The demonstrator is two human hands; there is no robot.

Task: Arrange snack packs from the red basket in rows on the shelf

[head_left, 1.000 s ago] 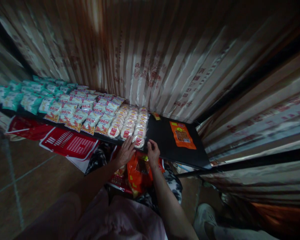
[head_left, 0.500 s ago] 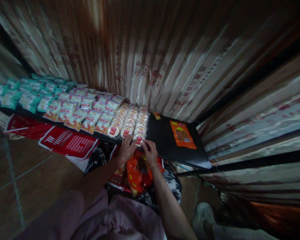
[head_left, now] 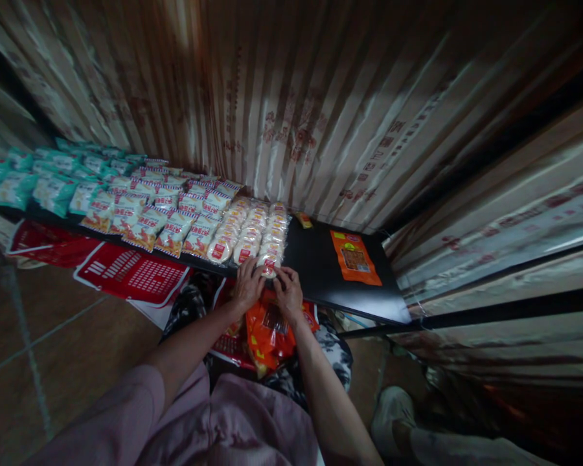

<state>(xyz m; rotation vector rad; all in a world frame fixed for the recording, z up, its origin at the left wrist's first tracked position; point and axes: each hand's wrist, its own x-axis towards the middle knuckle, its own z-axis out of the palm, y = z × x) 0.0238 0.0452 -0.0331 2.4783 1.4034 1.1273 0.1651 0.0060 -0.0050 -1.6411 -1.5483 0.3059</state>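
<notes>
My left hand (head_left: pixel 249 283) and my right hand (head_left: pixel 288 291) meet at the front of the right-hand row of clear-wrapped round white crackers. Between my fingertips is the nearest wrapped cracker packet (head_left: pixel 268 264), pinched from both sides at the shelf's front edge. Two more rows of the same crackers (head_left: pixel 246 254) lie just left of it. Below my hands, on my lap, rests an orange snack bag (head_left: pixel 267 336), partly hidden by my right wrist and forearm.
White-and-orange snack bags (head_left: pixel 146 226) and teal bags (head_left: pixel 53 193) fill the left of the black shelf (head_left: pixel 315 268). An orange pouch (head_left: pixel 355 257) and a small yellow packet (head_left: pixel 303 220) lie toward the right. Red printed sheets (head_left: pixel 131 272) hang below. Printed sheeting (head_left: pixel 291 123) stands behind.
Both hands stay at the front cracker packet, with the right fingers shifted slightly and more bent. The view has moved a little.
</notes>
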